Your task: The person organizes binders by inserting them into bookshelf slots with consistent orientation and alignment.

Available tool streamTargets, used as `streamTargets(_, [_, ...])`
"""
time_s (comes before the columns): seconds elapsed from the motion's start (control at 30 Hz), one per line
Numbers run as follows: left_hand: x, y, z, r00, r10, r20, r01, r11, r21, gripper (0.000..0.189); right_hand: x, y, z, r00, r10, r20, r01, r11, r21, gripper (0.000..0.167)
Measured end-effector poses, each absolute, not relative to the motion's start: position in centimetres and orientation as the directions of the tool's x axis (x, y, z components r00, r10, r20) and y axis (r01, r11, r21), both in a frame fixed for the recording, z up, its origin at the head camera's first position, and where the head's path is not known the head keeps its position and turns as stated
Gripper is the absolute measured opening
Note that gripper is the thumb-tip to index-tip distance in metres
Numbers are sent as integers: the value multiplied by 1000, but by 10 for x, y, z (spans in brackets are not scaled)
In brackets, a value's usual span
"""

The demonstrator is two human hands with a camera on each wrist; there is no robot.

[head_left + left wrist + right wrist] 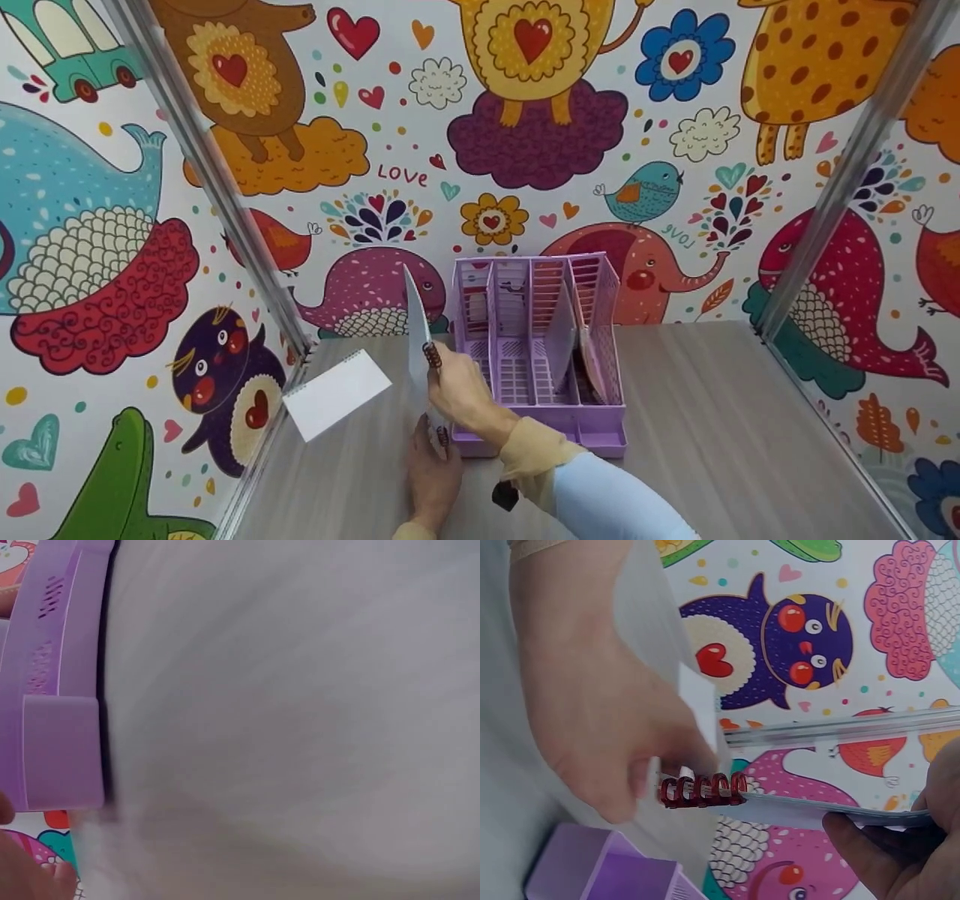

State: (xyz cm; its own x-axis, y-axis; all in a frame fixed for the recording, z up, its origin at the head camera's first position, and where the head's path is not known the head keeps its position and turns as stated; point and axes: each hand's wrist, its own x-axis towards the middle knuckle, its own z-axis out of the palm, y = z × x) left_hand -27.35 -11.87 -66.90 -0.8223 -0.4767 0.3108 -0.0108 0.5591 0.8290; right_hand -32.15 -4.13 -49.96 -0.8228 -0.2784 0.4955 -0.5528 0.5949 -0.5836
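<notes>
Right hand [466, 394] clamped on pad [418, 322] left of centre, edge-on, long axis running up-frame, rings [432, 355] along right edge; left hand [436, 480] at lower end, grip unclear

A purple plastic four-slot file rack [609, 420] stands just right of the frame's centre on a grey wood-grain table [705, 420], before a white cartoon-printed wall [412, 154]. A thin pale flat item [561, 346] stands in its third slot from the left; the rightmost slot's contents are hard to make out. Left of the rack, the right hand [466, 390], above the left hand [436, 476], holds a thin coil-bound notebook [417, 330]. Farther left lies a white rectangular notepad [337, 395].
</notes>
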Motion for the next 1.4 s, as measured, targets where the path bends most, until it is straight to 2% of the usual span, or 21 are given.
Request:
streamTargets(0.27, [-292,-116,-660,-868,-467,169,-76,460,885,63,-327,-29,-480,-818,-256,515,-557,573,-601,15])
streamTargets(0.43, [-301,-116,-654,-889,-457,12,-176,367,913,65,-327,-22,-467,-805,-233,545,-566,575,-590,6])
streamTargets(0.5, [-305,-116,-652,-893,-450,-9,-189,358,914,65,-327,-18,-461,-806,-222,548,-561,580,-591,5])
streamTargets(0.73, [-315,-116,-648,-902,-429,46,-142,395,907,56,-331,0,-446,-824,-173,539,-530,572,-626,10])
streamTargets(0.97, [-317,-113,-651,-899,-437,26,-186,436,881,55,-337,20,-436,-848,-126,515,-481,590,-648,15])
streamTargets(1.17, [-319,-109,-656,-896,-443,-20,-232,431,872,54,-342,36,-438,-836,-110,538,-482,618,-622,17])
streamTargets(1.4, [-324,-104,-651,-902,-430,41,-157,415,896,47,-345,53,-443,-847,-81,525,-444,651,-615,17])
